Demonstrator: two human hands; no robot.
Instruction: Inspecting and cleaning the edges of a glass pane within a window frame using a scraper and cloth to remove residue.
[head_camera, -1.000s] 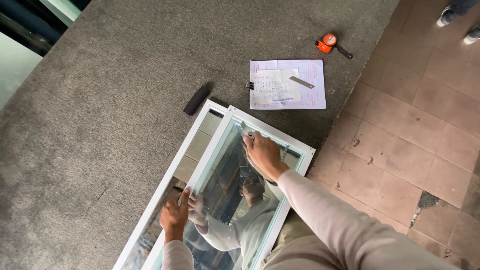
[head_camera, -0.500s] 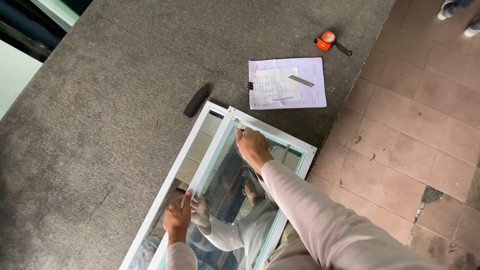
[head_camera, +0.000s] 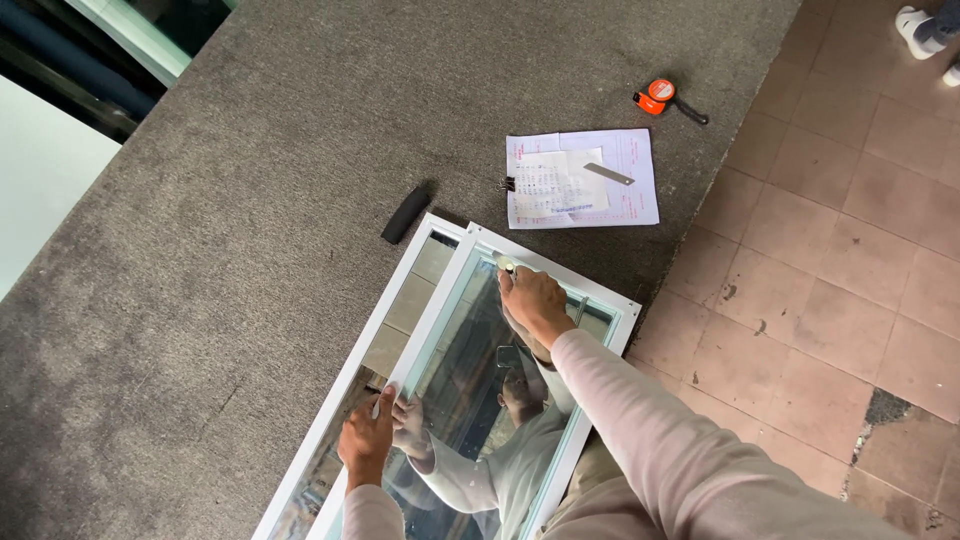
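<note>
Window frame (head_camera: 455, 262), white, with reflective glass, lies flat on the grey carpeted worktop (head_camera: 250, 200), running from the centre of the frame down to the lower left edge.

Right hand (head_camera: 535, 300), centre of frame: closed around a small pale object at the frame's top rail; what that object is cannot be told at this size. Over the last second this hand has slid a little along the top rail towards its upper left corner, arm stretched further out across the glass. Reads as working along the top edge of the glass, piece by piece, with the far corner nearly reached.

Left hand (head_camera: 368, 440), lower centre: open, fingers spread, pressing flat on the white upright bar. It has hardly shifted; judged to be steadying the window while the other hand works.

Around it, unchanged: a black tube (head_camera: 406, 214) just beside the frame's upper left corner; clipped papers (head_camera: 620, 195) with a small metal blade on top, near the upper centre; an orange tape measure (head_camera: 658, 96) above them; tiled floor (head_camera: 850, 300) on the right; another person's shoe (head_camera: 915, 25) at the upper right corner.
</note>
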